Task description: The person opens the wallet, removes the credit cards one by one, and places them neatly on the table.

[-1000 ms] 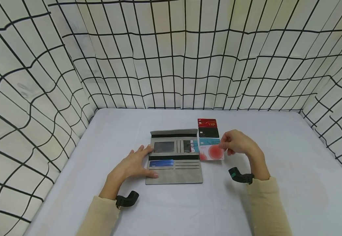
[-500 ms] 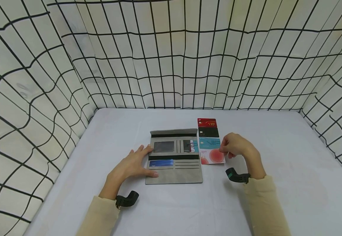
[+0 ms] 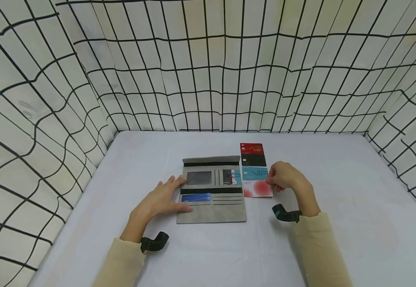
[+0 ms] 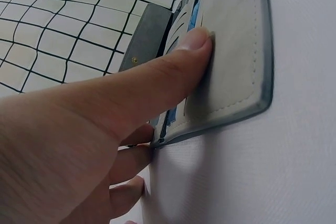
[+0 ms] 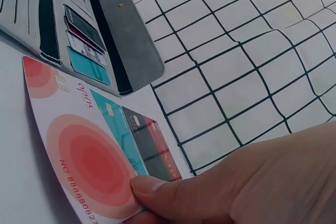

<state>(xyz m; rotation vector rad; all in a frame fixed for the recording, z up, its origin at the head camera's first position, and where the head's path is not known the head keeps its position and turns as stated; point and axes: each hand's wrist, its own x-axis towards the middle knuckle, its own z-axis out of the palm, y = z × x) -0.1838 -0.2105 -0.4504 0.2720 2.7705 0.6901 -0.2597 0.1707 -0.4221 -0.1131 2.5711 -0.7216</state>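
Observation:
A grey wallet (image 3: 211,213) lies unfolded on the table, with a blue card (image 3: 196,197) in a lower slot and several cards (image 5: 86,66) in a side pocket. My left hand (image 3: 159,201) rests at its left edge, thumb (image 4: 184,51) lying on the lower panel and fingers spread. At the wallet's right, my right hand (image 3: 288,175) pinches the right edge of a white card with red circles (image 5: 97,156). That card is the nearest of a column: behind it lie a teal card (image 3: 254,173), a black card (image 3: 253,160) and a red card (image 3: 252,148).
The table (image 3: 208,255) has a white cover. White walls with a black grid (image 3: 208,79) rise behind it and on both sides. Each wrist wears a black camera mount, the left one (image 3: 155,241) and the right one (image 3: 286,213).
The white card with red circles first slid toward the person, uncovering more of the teal card, then shifted slightly back up. The right forearm moved a little left. The left hand stayed in place.

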